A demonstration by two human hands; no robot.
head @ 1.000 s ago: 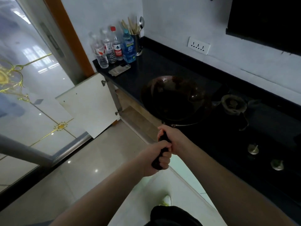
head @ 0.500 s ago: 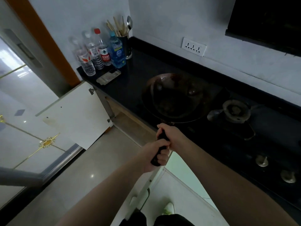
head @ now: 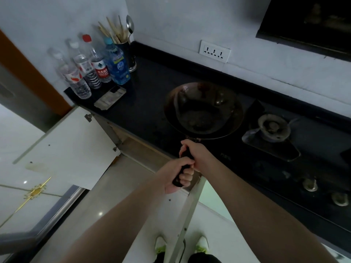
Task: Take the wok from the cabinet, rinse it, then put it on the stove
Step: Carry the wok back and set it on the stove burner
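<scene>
**Wok held over the counter, just short of the burner**

A dim kitchen corner with a black countertop running along a pale wall. The wok hangs or rests over this counter, just left of the gas burner, its dark handle pointing back toward the person. Whether it touches the counter cannot be told. Both hands wrap the handle: the right hand nearer the bowl, the left hand behind it at the end. Left of the wok, water bottles stand well apart; below them a white cabinet door hangs open.

To finish well, it looks wise to keep both grips firm, carry the bowl level to the right, and centre it over the burner before lowering.

The wok is round, deep, dark brown, with a mottled, glossy interior.
</scene>
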